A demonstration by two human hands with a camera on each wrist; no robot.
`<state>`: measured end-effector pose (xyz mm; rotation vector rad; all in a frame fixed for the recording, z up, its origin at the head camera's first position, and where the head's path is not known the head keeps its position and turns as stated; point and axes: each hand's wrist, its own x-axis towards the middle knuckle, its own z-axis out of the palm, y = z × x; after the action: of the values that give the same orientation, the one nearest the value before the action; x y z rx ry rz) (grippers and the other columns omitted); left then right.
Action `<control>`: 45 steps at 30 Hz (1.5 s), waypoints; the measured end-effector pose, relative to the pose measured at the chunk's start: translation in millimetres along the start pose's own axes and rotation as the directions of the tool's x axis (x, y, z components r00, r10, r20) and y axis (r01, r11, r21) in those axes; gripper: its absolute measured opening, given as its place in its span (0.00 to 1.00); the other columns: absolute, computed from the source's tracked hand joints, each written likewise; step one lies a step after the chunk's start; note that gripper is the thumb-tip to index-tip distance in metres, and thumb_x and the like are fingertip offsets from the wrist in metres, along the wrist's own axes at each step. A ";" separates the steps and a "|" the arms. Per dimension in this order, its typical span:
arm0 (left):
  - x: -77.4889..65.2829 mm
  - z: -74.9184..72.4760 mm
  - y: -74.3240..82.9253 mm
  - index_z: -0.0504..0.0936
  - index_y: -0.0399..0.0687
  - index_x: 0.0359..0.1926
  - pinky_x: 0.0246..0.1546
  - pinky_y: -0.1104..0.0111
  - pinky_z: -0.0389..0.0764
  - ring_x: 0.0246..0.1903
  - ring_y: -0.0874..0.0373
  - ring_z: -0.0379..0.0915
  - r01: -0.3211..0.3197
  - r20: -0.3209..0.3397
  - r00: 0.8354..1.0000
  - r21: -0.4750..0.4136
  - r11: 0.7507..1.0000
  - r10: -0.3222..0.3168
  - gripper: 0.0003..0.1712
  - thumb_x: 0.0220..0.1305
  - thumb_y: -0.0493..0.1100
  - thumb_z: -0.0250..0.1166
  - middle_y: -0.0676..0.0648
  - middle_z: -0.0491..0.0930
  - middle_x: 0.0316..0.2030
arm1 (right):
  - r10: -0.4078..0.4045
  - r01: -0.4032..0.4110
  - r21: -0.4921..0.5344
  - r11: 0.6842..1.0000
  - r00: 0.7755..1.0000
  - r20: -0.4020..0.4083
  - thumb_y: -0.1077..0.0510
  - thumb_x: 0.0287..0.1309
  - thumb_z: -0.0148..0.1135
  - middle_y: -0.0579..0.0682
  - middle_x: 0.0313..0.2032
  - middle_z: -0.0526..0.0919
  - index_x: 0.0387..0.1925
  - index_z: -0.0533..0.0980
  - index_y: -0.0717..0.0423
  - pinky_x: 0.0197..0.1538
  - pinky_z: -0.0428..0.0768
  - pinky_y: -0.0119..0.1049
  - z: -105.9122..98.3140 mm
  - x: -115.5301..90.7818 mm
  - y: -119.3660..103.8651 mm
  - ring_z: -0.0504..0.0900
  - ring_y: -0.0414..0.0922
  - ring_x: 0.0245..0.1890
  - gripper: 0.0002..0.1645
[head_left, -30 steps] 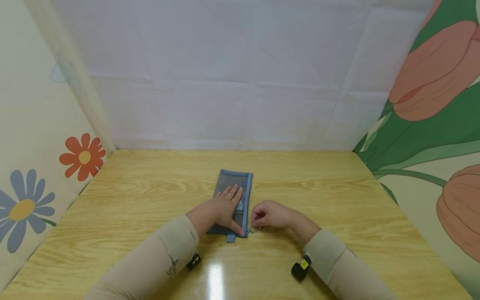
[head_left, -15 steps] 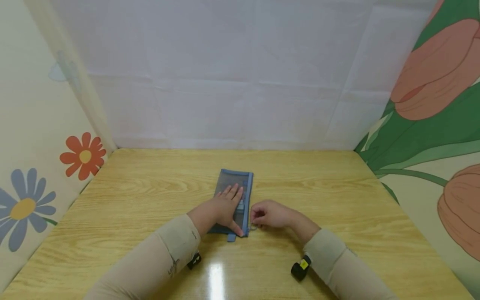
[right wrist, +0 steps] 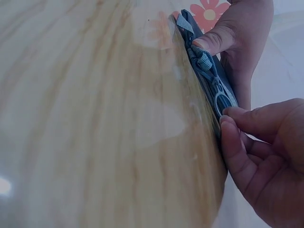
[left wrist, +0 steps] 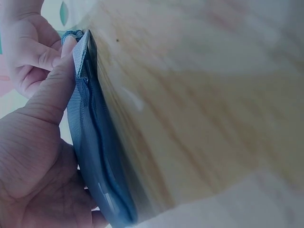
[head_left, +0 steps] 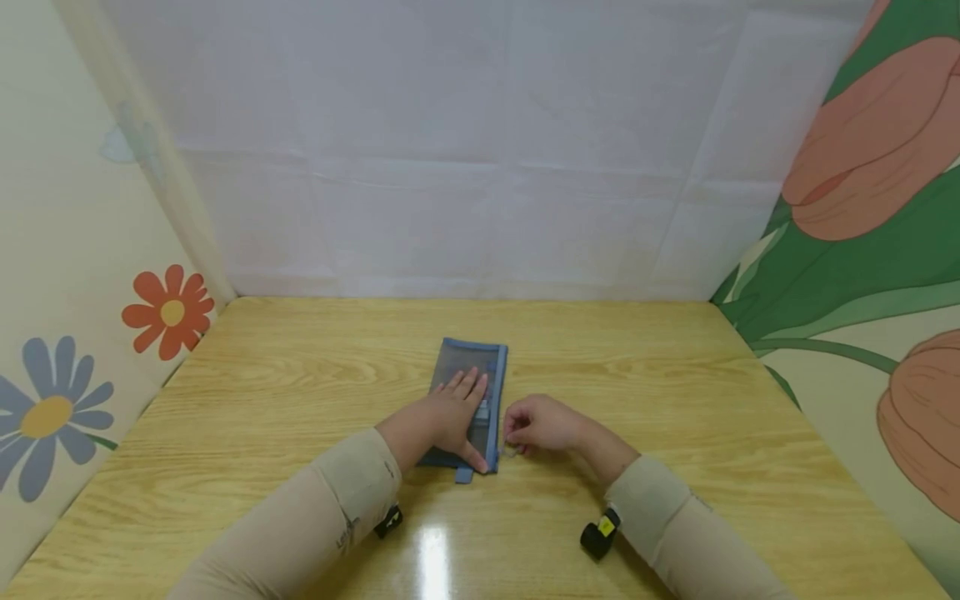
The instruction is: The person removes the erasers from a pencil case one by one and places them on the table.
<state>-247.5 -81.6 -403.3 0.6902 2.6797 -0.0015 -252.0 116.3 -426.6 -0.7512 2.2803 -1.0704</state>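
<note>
A creased white sheet [head_left: 487,150] hung behind the wood-grain table [head_left: 315,358], with a red painted flower [head_left: 172,312] and a blue one [head_left: 48,417] on the wall to my left and painted tulips [head_left: 870,150] to my right. My own left hand [head_left: 448,418] stood in the way, covering part of the blue mesh zip pouch [head_left: 462,358] and hiding some of its contents. The pouch lay on the table beneath those spread fingers, my thumb on its near right corner. Just beside its zip edge, my right hand [head_left: 547,423] pinched the pull ring [right wrist: 217,101] between thumb and forefinger.
</note>
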 end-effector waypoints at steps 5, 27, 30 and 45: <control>0.3 0.6 -0.2 0.33 0.46 0.71 0.64 0.51 0.46 0.68 0.44 0.28 -0.004 -0.006 1.000 0.005 1.000 0.004 0.79 0.25 0.80 0.60 0.41 0.29 0.70 | 0.039 -0.038 0.029 0.999 0.999 -0.028 0.67 0.55 0.58 0.49 0.23 0.78 0.25 0.76 0.59 0.27 0.79 0.36 0.3 -0.2 -2.1 0.78 0.42 0.22 0.05; -2.1 -1.1 0.5 0.33 0.46 0.71 0.64 0.51 0.46 0.68 0.43 0.28 -0.004 0.002 1.000 0.002 1.000 0.004 0.78 0.27 0.80 0.61 0.41 0.29 0.70 | 0.073 -0.068 0.043 0.997 0.990 -0.121 0.67 0.56 0.55 0.50 0.24 0.78 0.26 0.75 0.61 0.28 0.78 0.36 -4.1 4.5 -2.0 0.78 0.43 0.23 0.05; -2.4 -1.4 0.7 0.33 0.46 0.71 0.64 0.51 0.46 0.68 0.43 0.29 -0.005 0.003 1.000 0.001 1.000 0.005 0.78 0.27 0.80 0.61 0.40 0.29 0.70 | 0.079 -0.075 0.029 0.997 0.986 -0.149 0.67 0.55 0.56 0.50 0.24 0.78 0.26 0.75 0.60 0.28 0.78 0.34 -5.1 6.2 -1.0 0.78 0.42 0.23 0.05; 0.0 -0.4 -0.1 0.33 0.46 0.71 0.64 0.51 0.46 0.68 0.43 0.29 -0.007 0.005 1.000 0.019 1.000 0.007 0.78 0.26 0.80 0.60 0.40 0.29 0.70 | 0.126 -0.118 0.048 0.992 0.964 -0.235 0.67 0.54 0.57 0.50 0.23 0.79 0.26 0.76 0.61 0.28 0.78 0.34 -11.7 16.8 1.9 0.78 0.42 0.22 0.04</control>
<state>-247.6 -81.7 -403.0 0.7047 2.6759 -0.0268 -272.1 112.3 -425.1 -0.4828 2.4648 -1.1918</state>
